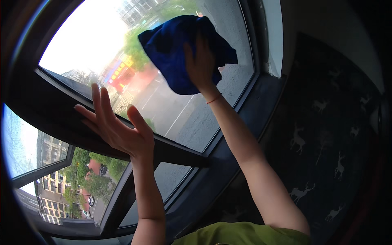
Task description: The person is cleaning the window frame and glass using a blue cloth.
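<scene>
A dark blue cloth (171, 58) lies spread against the large window pane (162, 113). My right hand (200, 65) rests on the cloth, fingers extended upward, holding it to the glass; a thin red string circles that wrist. Lower and to the left, my left hand (122, 131) is raised with fingers apart and nothing in it. It appears in front of the dark window frame bar (180, 150); whether it touches the bar or the glass, I cannot tell.
A dark sill (226, 165) runs along the window's lower edge. At right hangs a dark curtain (318, 165) printed with pale deer. A smaller window sash (43, 170) stands at the lower left. Outside are a street, trees, parked cars and buildings.
</scene>
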The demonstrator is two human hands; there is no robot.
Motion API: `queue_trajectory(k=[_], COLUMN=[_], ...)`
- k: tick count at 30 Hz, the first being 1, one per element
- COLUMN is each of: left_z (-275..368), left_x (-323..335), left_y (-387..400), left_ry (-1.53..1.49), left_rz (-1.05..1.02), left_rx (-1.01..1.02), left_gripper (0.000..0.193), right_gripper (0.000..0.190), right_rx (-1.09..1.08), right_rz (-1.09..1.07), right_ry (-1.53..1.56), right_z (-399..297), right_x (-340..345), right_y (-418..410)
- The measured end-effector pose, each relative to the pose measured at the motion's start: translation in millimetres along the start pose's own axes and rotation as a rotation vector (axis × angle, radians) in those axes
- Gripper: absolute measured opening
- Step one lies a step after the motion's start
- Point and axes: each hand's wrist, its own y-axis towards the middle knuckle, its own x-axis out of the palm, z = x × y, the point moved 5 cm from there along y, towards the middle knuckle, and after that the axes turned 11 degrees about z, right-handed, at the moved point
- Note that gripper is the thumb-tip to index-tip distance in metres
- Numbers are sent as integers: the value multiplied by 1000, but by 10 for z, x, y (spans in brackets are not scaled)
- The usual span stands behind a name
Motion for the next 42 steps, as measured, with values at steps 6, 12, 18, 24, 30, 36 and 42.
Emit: queue_trajectory(k=[6,12,18,24,30,36,42], left_z=[282,89,89,70,15,1161,2191], left_x=[225,140,107,114,119,68,-316], left_y=[-45,-16,1,-10,-76,-1234,-2842], left_ry=[-100,-16,-32,-31,-45,-655,-1070], left_rz=[22,1,25,47,37,-388,-1040], left_rx=[-82,-7,-9,-6,67,-373,-359], left_gripper=[58,58,55,55,43,28,54], right_gripper=[46,58,56,37,16,46,55], right_rx=[323,547,15,58,-95,-154,-6], right_rz=[231,-3,-739,-1075,-689,-469,-522], right_ry=[-625,-505,-891,-626,-816,-1250,-1276], right_z=[3463,2399,735,-232,958,2427,3337], right_x=[-2011,-1508,-1825,-2368,-2477,-2618,-2526], right_y=[-668,-2136,-3002,-3406,-2170,-1003,-503])
